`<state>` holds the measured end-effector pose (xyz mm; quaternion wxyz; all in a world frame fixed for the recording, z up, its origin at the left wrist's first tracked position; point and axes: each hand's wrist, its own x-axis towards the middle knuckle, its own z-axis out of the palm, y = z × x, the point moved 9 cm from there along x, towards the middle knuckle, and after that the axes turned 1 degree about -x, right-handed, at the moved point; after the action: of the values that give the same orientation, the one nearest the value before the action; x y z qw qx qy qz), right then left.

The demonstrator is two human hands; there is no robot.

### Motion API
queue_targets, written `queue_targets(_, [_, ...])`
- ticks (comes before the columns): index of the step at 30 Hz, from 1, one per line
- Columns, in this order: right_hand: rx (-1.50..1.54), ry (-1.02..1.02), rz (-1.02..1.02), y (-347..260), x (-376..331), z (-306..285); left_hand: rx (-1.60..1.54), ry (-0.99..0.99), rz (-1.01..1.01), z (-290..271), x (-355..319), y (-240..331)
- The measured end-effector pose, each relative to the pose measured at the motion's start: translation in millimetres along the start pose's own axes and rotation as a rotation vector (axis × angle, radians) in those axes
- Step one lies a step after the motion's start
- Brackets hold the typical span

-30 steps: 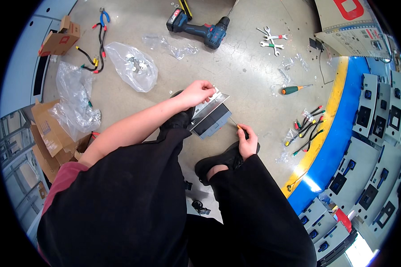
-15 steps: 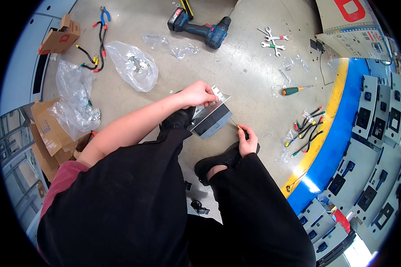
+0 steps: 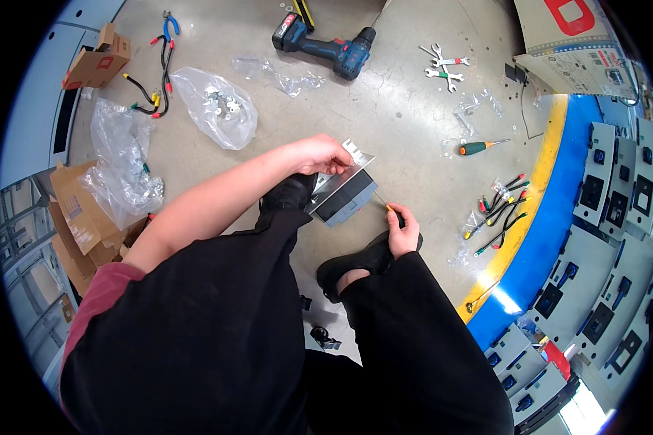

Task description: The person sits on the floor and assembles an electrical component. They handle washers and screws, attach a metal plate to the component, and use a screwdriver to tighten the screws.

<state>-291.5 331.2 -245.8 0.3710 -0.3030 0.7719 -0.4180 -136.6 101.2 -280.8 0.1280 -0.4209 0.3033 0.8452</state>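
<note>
Between my feet a grey and black boxy device (image 3: 348, 201) sits tilted on the floor, joined to a shiny metal plate (image 3: 337, 190). My left hand (image 3: 325, 154) reaches over to the plate's far side, its fingers bent together against the plate near the upper end; whatever they pinch is too small to tell. My right hand (image 3: 404, 230) grips a screwdriver (image 3: 390, 208) with an orange handle, most of it hidden in the fingers. Its thin shaft points at the right side of the device.
Ahead lie a cordless drill (image 3: 330, 47), several wrenches (image 3: 446, 67) and a bag of small hardware (image 3: 218, 109). To the right are a green-handled screwdriver (image 3: 479, 148) and black cables (image 3: 497, 214). Cardboard boxes (image 3: 87, 210) and blue-handled pliers (image 3: 171, 27) lie left.
My left hand has shifted slightly, its fingers lower and more curled against the plate. My right hand, the screwdriver and the device look nearly unmoved.
</note>
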Motion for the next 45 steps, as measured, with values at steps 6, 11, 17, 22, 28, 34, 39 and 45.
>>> queue_targets(6, [0.034,-0.021,0.061,-1,-1,1,-0.006,-0.021,0.034,2,-2,4])
queue_targets(11, [0.042,-0.028,0.053,-4,0,3,-0.007,0.028,0.083,0,-8,7])
queue_targets(17, [-0.051,0.016,0.055,3,0,-3,-0.005,0.040,0.100,2,-1,6])
queue_targets(22, [-0.039,0.009,0.090,6,0,0,0.013,0.065,0.153,-2,-2,4])
queue_targets(28, [0.028,-0.015,0.056,2,0,1,0.022,0.059,0.202,0,-7,9])
queue_targets(34, [0.034,-0.011,0.055,0,-1,0,0.131,0.013,0.344,8,-16,27])
queue_targets(39, [-0.020,0.010,0.073,-6,-2,2,0.091,0.035,0.435,7,-22,25])
queue_targets(45, [-0.023,0.006,0.010,-4,0,-3,0.040,0.057,0.419,9,-19,22])
